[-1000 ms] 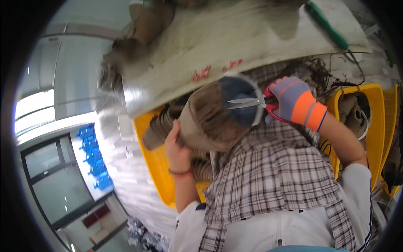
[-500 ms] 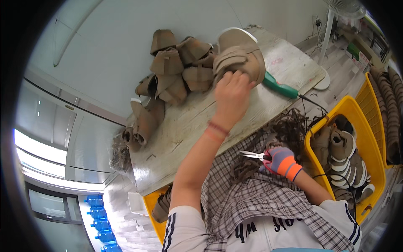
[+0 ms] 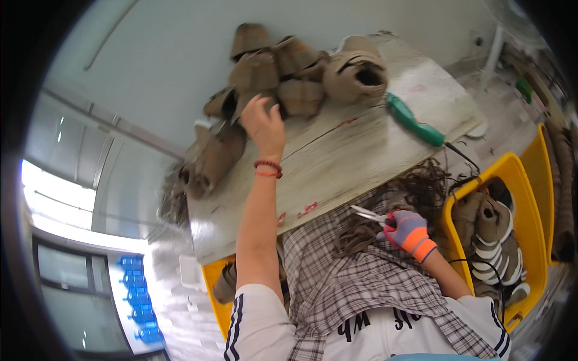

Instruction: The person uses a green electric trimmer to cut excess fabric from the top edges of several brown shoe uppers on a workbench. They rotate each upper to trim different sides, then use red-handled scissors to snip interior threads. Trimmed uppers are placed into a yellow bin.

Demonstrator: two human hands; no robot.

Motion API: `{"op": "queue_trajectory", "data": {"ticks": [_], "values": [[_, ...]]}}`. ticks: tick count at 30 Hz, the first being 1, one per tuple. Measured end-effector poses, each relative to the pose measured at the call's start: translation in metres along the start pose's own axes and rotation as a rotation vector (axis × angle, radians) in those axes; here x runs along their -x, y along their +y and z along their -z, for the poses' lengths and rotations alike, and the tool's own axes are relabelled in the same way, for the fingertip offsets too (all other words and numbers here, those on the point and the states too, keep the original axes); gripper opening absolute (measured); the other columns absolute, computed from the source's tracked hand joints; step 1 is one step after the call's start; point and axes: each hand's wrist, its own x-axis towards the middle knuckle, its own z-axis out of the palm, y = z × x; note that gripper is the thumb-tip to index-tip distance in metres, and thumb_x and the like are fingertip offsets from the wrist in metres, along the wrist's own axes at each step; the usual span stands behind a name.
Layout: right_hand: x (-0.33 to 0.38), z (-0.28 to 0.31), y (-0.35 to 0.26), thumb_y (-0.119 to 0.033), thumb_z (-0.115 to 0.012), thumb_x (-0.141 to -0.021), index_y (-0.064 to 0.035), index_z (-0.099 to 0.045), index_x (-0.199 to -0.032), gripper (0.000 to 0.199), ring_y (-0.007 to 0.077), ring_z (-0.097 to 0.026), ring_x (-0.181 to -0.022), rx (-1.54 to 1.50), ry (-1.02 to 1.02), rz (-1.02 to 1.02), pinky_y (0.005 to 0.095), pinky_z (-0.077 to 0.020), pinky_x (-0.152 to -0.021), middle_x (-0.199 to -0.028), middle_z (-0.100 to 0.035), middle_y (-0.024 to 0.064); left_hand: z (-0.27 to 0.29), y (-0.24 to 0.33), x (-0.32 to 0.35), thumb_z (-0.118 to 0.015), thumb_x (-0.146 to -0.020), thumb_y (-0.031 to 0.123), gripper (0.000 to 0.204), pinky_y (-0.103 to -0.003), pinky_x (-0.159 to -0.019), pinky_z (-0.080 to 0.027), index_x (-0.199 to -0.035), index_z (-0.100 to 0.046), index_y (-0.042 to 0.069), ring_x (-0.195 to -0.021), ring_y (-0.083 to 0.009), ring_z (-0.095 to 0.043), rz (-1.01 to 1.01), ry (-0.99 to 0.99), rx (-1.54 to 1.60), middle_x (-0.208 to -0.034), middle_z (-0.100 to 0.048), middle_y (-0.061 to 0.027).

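Brown woven slip-on shoes [image 3: 301, 96], piled at the desk's [image 3: 373, 150] far edge, look light and floppy; take one by its collar. Left hand [image 3: 265, 123] hovers spread open beside them; gloved right hand [image 3: 408, 230] clasps small scissors [image 3: 368, 215].

one head-worn fisheye view looks down, tilted, over the worktable [image 3: 361, 162] from close above.

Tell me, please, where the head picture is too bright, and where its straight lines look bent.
In the head view, the window at the left edge is blown out to white, while the left hand and the pile of brown shoes are evenly lit; the worktable edges curve, and a black rim surrounds the round picture.
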Motion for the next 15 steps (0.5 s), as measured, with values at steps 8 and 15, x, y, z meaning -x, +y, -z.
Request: {"op": "queue_trajectory", "data": {"ticks": [8,15], "values": [[-0.008,-0.017,0.007,-0.032,-0.071,-0.071,-0.0096,-0.067,-0.089,0.029,0.0317,-0.064,-0.079,0.105,0.064,-0.005,0.0399,-0.0512,-0.071,-0.085,-0.067,0.0114,0.121,-0.149,0.123,-0.072,-0.075,0.025,0.048,-0.046,-0.101,-0.028,-0.113,-0.053,0.001,-0.118,-0.0337,-0.038,0.755,-0.221,-0.617,-0.119,-0.048,-0.0167],[-0.007,-0.015,-0.002,-0.027,-0.072,-0.07,-0.0074,-0.066,-0.09,0.029,0.0329,-0.062,-0.082,0.108,0.109,-0.005,0.0401,-0.0502,-0.072,-0.086,-0.065,0.0129,0.154,-0.147,0.089,-0.065,-0.083,0.026,0.03,-0.043,-0.087,-0.038,-0.1,-0.062,0.002,-0.096,-0.0365,-0.051,0.513,-0.261,-0.43,-0.09,-0.059,-0.016]]}}
